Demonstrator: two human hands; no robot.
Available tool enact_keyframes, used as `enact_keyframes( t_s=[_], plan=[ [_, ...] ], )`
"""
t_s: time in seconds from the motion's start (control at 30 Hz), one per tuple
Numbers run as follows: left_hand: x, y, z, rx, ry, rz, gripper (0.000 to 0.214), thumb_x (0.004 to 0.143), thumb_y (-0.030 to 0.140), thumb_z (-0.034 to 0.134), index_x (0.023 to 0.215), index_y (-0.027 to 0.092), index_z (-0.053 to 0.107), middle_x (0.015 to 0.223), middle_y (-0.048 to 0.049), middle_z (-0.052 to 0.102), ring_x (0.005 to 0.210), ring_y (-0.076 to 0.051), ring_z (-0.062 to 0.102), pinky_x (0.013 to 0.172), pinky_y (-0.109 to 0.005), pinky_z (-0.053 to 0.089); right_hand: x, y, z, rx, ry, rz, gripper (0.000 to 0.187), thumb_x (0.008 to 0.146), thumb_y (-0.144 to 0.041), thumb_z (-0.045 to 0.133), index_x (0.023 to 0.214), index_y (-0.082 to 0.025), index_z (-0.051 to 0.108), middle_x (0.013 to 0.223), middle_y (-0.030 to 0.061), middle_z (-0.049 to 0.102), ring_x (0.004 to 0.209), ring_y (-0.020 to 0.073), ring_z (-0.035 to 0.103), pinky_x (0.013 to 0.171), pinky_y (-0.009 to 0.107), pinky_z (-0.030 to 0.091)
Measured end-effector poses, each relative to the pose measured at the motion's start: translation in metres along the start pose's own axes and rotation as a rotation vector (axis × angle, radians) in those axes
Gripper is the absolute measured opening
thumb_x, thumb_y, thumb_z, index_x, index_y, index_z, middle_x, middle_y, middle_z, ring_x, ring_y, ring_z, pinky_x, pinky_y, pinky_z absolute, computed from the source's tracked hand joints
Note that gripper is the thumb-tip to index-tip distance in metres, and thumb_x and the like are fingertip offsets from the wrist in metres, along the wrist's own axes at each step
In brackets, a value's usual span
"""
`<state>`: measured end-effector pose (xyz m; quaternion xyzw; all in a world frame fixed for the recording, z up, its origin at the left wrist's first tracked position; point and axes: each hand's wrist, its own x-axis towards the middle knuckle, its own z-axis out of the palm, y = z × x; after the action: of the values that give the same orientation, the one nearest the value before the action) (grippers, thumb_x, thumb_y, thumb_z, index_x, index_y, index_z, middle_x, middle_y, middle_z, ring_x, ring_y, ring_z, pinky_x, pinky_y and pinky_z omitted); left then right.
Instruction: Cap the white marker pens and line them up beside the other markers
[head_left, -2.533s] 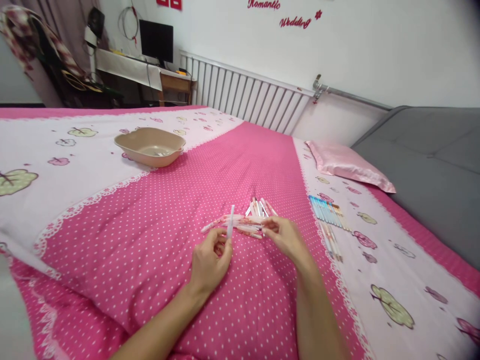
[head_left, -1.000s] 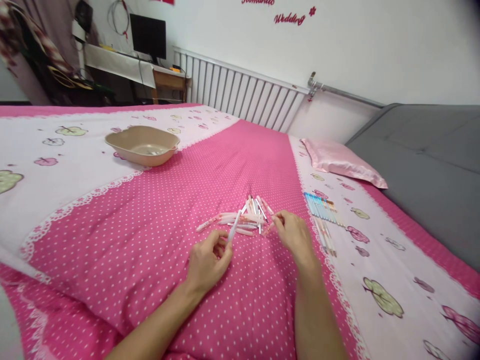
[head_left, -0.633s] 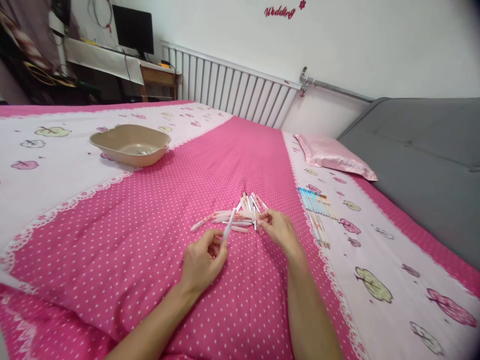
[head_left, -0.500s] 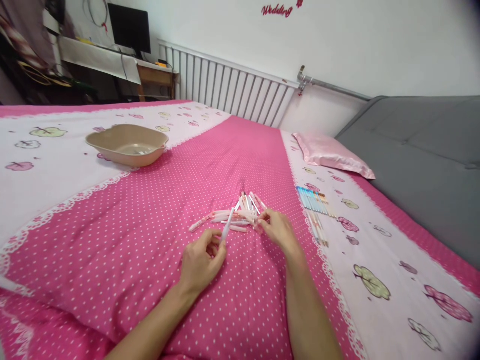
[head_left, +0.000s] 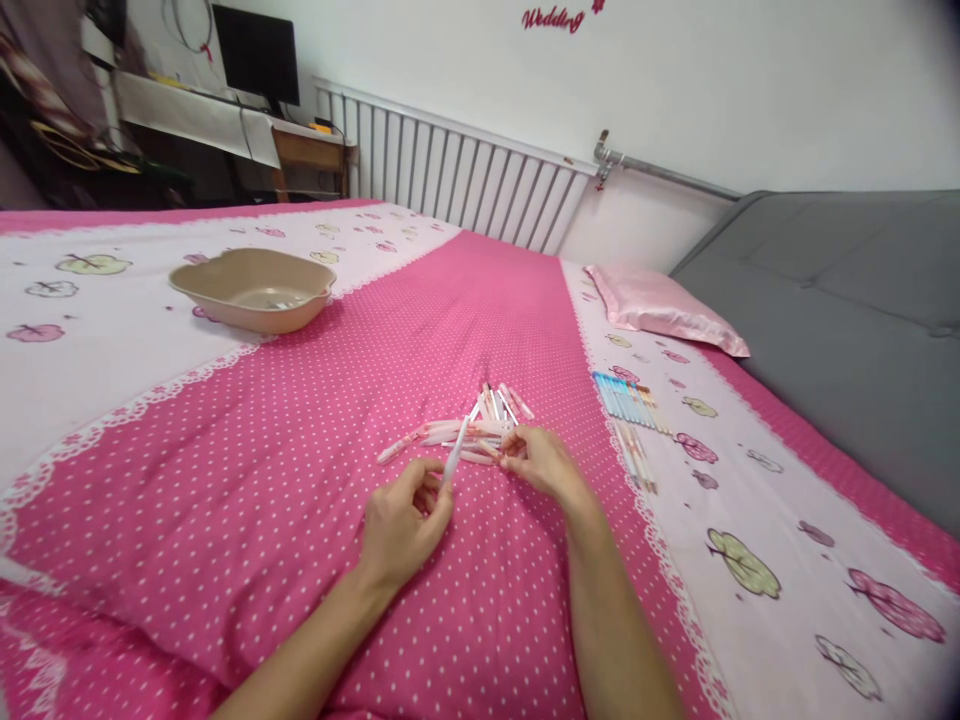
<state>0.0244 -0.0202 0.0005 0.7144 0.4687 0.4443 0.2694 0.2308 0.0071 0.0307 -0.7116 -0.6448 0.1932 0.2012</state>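
My left hand (head_left: 405,518) is closed around a slim whitish pen (head_left: 454,455), which points up and away from me. Pale pink and white pens (head_left: 450,432) lie in a loose pile on the pink dotted bedspread just beyond my hands. At the pile's right side, my right hand (head_left: 541,462) has its thumb and fingers pinched at the end of a pale pink pen (head_left: 482,453); the fingers partly hide that end. On the right, a row of blue-capped and orange-brown-capped pens (head_left: 630,402) lies side by side, with several pale pens (head_left: 636,458) below it.
A beige plastic basin (head_left: 251,290) with something small and shiny inside stands on the bed at left. A pink pillow (head_left: 664,308) rests against the grey headboard (head_left: 825,270). Behind the bed are a white radiator (head_left: 450,160) and a desk with a monitor (head_left: 256,58).
My right hand has shifted slightly left and toward me, from the pile's right edge to the end of a lower pen. My left hand stays still with its pen.
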Motion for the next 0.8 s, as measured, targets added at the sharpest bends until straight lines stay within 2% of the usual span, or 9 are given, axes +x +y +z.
enact_keyframes(
  t_s=[0.13, 0.27, 0.43, 0.53, 0.6, 0.7, 0.8],
  plan=[
    [-0.001, 0.0, 0.0, 0.002, 0.0, -0.001, 0.015, 0.081, 0.026, 0.051, 0.091, 0.018, 0.056, 0.062, 0.0022, 0.063, 0.05, -0.011, 0.057, 0.049, -0.021, 0.045, 0.001, 0.003, 0.004, 0.01, -0.034, -0.011, 0.017, 0.065, -0.008, 0.062, 0.077, -0.018, 0.064, 0.077, 0.0016, 0.067, 0.071, 0.0146, 0.059, 0.061, 0.023, 0.04],
    [0.0, 0.0, 0.0, -0.006, 0.004, 0.006, 0.014, 0.08, 0.026, 0.051, 0.091, 0.019, 0.057, 0.061, 0.0026, 0.062, 0.05, -0.01, 0.057, 0.049, -0.021, 0.045, 0.001, 0.002, 0.001, 0.097, -0.021, -0.041, 0.016, 0.07, -0.014, 0.061, 0.085, -0.018, 0.062, 0.078, 0.0015, 0.066, 0.07, 0.0143, 0.059, 0.063, 0.024, 0.042],
    [0.0, 0.0, 0.001, -0.016, 0.01, 0.004, 0.014, 0.08, 0.025, 0.051, 0.091, 0.019, 0.057, 0.061, 0.0024, 0.063, 0.049, -0.01, 0.057, 0.047, -0.021, 0.045, -0.004, -0.009, -0.011, 0.519, -0.013, -0.114, 0.028, 0.075, -0.023, 0.058, 0.102, -0.018, 0.059, 0.088, 0.0037, 0.063, 0.082, 0.0155, 0.059, 0.074, 0.029, 0.045],
    [0.0, 0.001, 0.0, -0.013, 0.012, 0.006, 0.014, 0.079, 0.025, 0.051, 0.09, 0.018, 0.057, 0.062, 0.0018, 0.064, 0.049, -0.011, 0.058, 0.047, -0.021, 0.045, -0.011, -0.022, -0.017, 0.877, -0.051, -0.08, 0.034, 0.075, -0.03, 0.062, 0.106, -0.02, 0.059, 0.096, 0.0051, 0.062, 0.085, 0.0149, 0.058, 0.07, 0.027, 0.047],
    [-0.001, 0.001, 0.0, -0.012, 0.012, 0.009, 0.014, 0.079, 0.025, 0.051, 0.09, 0.018, 0.057, 0.062, 0.0016, 0.064, 0.049, -0.01, 0.057, 0.047, -0.021, 0.045, -0.016, -0.032, -0.02, 1.077, -0.025, -0.046, 0.037, 0.072, -0.031, 0.067, 0.107, -0.022, 0.059, 0.099, 0.0037, 0.061, 0.083, 0.0129, 0.058, 0.067, 0.023, 0.048],
    [-0.002, 0.001, 0.0, -0.001, 0.008, 0.019, 0.013, 0.08, 0.025, 0.051, 0.09, 0.018, 0.057, 0.062, 0.0018, 0.064, 0.049, -0.01, 0.056, 0.047, -0.021, 0.044, -0.021, -0.044, -0.023, 1.246, 0.035, -0.018, 0.041, 0.069, -0.027, 0.071, 0.107, -0.025, 0.058, 0.097, 0.0004, 0.059, 0.073, 0.0089, 0.057, 0.065, 0.02, 0.05],
    [-0.002, 0.0, 0.0, 0.027, 0.005, 0.035, 0.013, 0.08, 0.026, 0.051, 0.089, 0.019, 0.057, 0.061, 0.002, 0.064, 0.048, -0.01, 0.056, 0.047, -0.021, 0.043, -0.023, -0.05, -0.023, 1.297, 0.092, -0.022, 0.049, 0.068, -0.025, 0.071, 0.114, -0.027, 0.054, 0.097, -0.0001, 0.058, 0.073, 0.0097, 0.058, 0.069, 0.023, 0.053]
  ],
)
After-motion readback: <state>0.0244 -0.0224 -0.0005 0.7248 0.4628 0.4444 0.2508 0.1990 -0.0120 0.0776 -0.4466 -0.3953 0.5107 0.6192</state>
